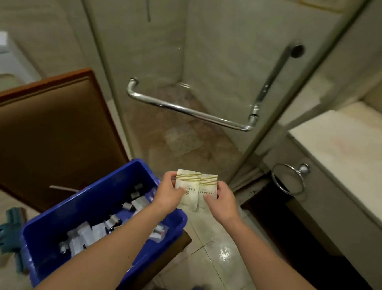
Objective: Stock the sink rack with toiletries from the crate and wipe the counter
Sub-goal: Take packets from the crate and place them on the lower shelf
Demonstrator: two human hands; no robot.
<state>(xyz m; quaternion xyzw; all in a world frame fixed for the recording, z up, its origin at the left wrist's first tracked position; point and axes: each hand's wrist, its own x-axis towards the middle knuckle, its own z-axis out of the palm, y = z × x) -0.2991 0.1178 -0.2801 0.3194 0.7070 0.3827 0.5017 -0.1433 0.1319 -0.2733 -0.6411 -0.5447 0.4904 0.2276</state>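
Note:
Two cream toiletry packets with gold stripes are held side by side above the floor, just past the crate's right corner. My left hand [169, 192] pinches the left packet [187, 186] with its thumb on the front. My right hand [221, 201] pinches the right packet [208, 185] the same way. The blue crate [46, 229] stands at lower left and holds several small sachets and little bottles. The marble counter [347, 144] runs along the right edge. No sink rack shows in this view.
A brown padded chair [43, 127] stands behind the crate. A teal mop head [9, 233] lies at far left. The glass shower door with its chrome handle [188, 110] is straight ahead. A chrome towel ring [288, 179] hangs on the counter's front. The floor tiles are glossy.

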